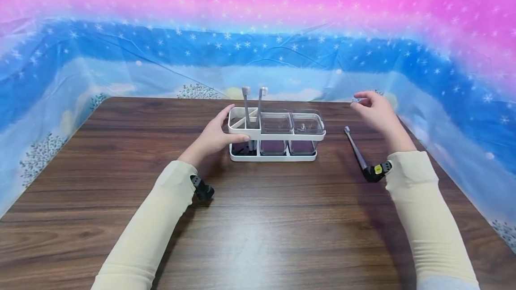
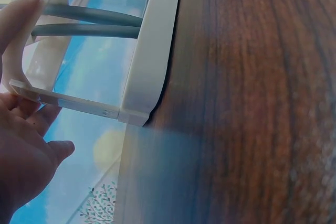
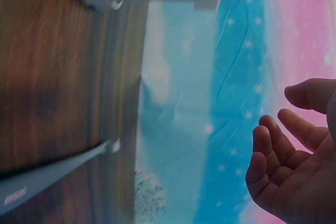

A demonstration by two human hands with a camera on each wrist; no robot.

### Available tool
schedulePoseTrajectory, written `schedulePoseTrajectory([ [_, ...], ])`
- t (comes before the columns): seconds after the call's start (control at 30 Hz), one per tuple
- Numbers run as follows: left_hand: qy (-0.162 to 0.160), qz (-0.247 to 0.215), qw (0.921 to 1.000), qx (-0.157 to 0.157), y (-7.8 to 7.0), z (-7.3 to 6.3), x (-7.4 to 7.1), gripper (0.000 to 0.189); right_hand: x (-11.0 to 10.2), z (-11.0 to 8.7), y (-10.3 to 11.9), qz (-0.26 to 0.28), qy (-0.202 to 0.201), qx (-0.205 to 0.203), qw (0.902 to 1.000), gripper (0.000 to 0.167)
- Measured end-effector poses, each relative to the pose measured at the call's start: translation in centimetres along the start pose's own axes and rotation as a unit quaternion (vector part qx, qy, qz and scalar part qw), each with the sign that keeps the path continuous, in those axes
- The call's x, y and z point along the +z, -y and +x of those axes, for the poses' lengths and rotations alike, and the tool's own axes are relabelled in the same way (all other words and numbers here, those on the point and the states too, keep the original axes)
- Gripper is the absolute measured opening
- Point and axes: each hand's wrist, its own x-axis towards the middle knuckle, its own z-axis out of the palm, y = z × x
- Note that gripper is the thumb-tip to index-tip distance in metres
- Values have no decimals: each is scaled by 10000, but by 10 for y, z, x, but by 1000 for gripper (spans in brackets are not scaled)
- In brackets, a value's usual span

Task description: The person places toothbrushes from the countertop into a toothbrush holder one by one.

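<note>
A white two-tier toothbrush holder (image 1: 293,137) stands near the back of the table. My left hand (image 1: 215,135) grips its upper tier at the left end, thumb on the front and fingers behind. Two grey toothbrushes (image 1: 259,107) stand upright in the divided left section, bristles up; the left wrist view shows their handles (image 2: 100,31) reaching down to the lower tier. To the right, a third grey toothbrush (image 1: 355,147) lies on the wood, its head pointing away. Above it hovers my right hand (image 1: 376,110), fingers loosely bent and holding nothing, as the right wrist view also shows.
Two clear cups (image 1: 276,123) sit side by side in the holder's middle and right sections. The brown wooden table (image 1: 242,218) ends behind the holder at a snowflake-patterned pink and blue cloth (image 1: 225,48). Black wrist cameras (image 1: 203,189) hang at both cuffs.
</note>
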Motion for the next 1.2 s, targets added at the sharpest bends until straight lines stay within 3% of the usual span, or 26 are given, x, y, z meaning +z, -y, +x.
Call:
schedulePoseTrajectory([
  [0.07, 14, -21, 10000, -21, -3, -2, 0, 101, -2, 1, -9, -44, 12, 10, 10000, 49],
  [0.27, 68, -13, 9999, -74, -30, -17, -1, 97, 2, 1, -36, -282, 189, 268, 9991, 53],
  [0.37, 83, 13, 9999, -72, -34, -19, -2, 96, 8, 2, -47, -401, 352, 425, 9977, 54],
  [0.67, -29, 61, 10000, 32, 0, 0, 0, 102, 30, -2, -67, -340, 1133, 886, 9890, 57],
  [0.9, -94, 72, 9999, 39, 1, 0, 0, 103, 45, -1, -82, -894, 1233, 846, 9847, 54],
  [1.2, -58, 16, 10000, 65, 0, 0, 0, 103, 49, -1, -86, -891, 1452, 928, 9810, 56],
])
